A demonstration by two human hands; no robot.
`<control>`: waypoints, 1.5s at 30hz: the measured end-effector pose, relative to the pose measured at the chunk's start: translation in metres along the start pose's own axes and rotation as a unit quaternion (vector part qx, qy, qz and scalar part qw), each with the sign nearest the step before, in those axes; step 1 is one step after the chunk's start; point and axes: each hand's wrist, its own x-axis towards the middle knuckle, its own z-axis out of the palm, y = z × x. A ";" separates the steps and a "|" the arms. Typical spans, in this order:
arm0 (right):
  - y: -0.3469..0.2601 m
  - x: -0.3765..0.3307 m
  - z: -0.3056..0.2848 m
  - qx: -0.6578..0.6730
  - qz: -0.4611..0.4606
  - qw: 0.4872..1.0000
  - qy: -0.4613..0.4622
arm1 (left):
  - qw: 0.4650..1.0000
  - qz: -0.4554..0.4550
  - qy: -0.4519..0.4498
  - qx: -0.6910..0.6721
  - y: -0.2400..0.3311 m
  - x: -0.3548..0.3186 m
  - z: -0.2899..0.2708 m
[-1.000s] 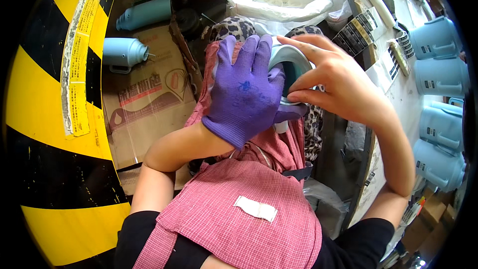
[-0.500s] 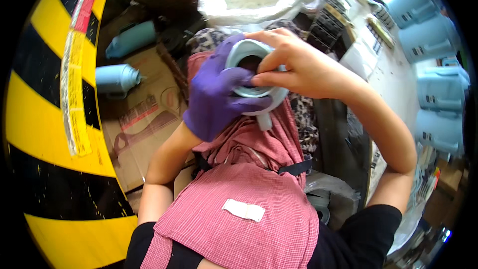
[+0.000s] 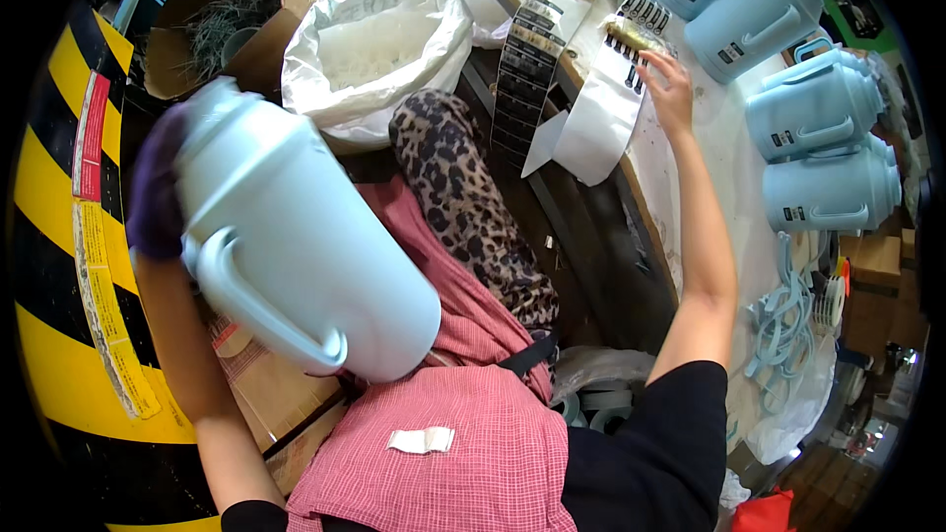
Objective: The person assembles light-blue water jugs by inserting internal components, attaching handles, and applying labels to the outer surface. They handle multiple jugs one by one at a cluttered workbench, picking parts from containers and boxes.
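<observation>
A light blue thermos jug (image 3: 296,227) lies tilted across my lap, its curved handle toward me and its base at my apron. My left hand (image 3: 158,187), in a purple glove, holds the jug by its upper end; part of the fingers is behind it and blurred. My right hand (image 3: 670,89), bare, reaches over the worktable with its fingers apart. Its fingertips are at a white sheet of small black labels (image 3: 631,64), beside a short yellowish roll (image 3: 631,35). I cannot make out a label between the fingers.
Several finished-looking blue jugs (image 3: 754,25) line the worktable's right side. A strip of dark printed labels (image 3: 522,79) hangs over its edge. Beyond my knees stand a white-lined container (image 3: 305,69) and a cardboard box (image 3: 286,0). A yellow-black striped surface (image 3: 49,246) runs along the left.
The jug has swung from upright between both hands to lying tilted on the left. My right hand has left its mouth and reached to the labels. The view has shifted to the right.
</observation>
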 end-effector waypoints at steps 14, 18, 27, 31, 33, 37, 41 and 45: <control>0.000 0.006 0.031 -0.109 0.052 0.992 0.035 | 0.782 0.319 -0.084 0.529 -0.173 0.119 -0.035; 0.005 0.018 0.016 -0.055 0.104 0.993 0.003 | 0.894 0.154 -0.060 0.416 -0.170 0.126 -0.015; 0.002 0.013 0.030 -0.067 0.124 0.990 -0.015 | 0.896 0.301 0.086 0.317 -0.153 -0.040 0.069; -0.003 0.012 0.022 -0.083 0.094 0.992 -0.004 | 0.956 0.225 0.142 0.126 -0.148 0.012 0.031; -0.006 0.012 0.021 -0.078 0.101 0.992 -0.014 | 0.967 0.177 0.122 0.135 -0.138 0.051 0.014; 0.000 0.013 0.021 -0.042 0.119 0.992 -0.023 | 0.984 0.008 -0.051 0.172 -0.129 0.105 -0.002; -0.005 0.005 0.026 -0.030 0.053 0.998 0.019 | 0.970 0.001 -0.078 0.231 -0.139 0.112 -0.008; -0.056 -0.001 0.039 -0.014 -0.053 0.998 0.020 | 0.968 0.050 -0.072 0.234 -0.143 0.105 -0.007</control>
